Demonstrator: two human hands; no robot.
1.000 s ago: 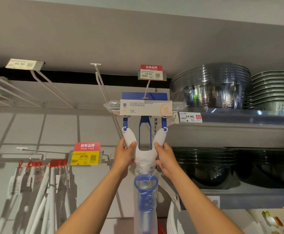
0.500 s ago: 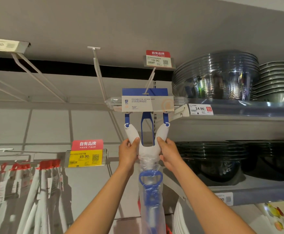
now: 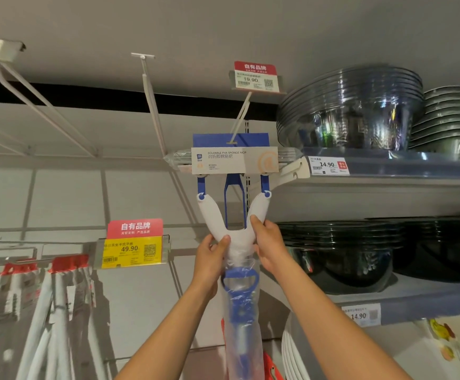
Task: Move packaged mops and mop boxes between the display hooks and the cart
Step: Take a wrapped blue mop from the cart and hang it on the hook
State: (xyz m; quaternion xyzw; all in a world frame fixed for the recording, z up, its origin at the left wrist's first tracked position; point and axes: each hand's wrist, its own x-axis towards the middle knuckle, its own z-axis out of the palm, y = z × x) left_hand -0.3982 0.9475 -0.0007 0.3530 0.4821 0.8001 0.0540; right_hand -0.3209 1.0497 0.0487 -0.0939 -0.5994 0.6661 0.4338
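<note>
A packaged sponge mop (image 3: 234,160) hangs head-up, its blue card on the display hook (image 3: 240,116) under the 19.90 price tag (image 3: 255,77). Its white forked yoke and blue struts reach down to a handle wrapped in clear plastic. My left hand (image 3: 212,250) grips the left branch of the yoke near its base. My right hand (image 3: 267,242) grips the right branch. Both arms reach up from below. The mop's lower end runs out of the frame.
An empty hook (image 3: 149,97) juts out left of the mop. Stacked clear bowls (image 3: 352,108) fill shelves at right, close to the mop head. Other mops with white handles (image 3: 39,311) hang lower left under a yellow 49.90 tag (image 3: 133,249). White plates (image 3: 294,349) stand below.
The mop card has slid further back along the hook. My hands keep their grip on the yoke, the left one slightly lower. The view has shifted a little.
</note>
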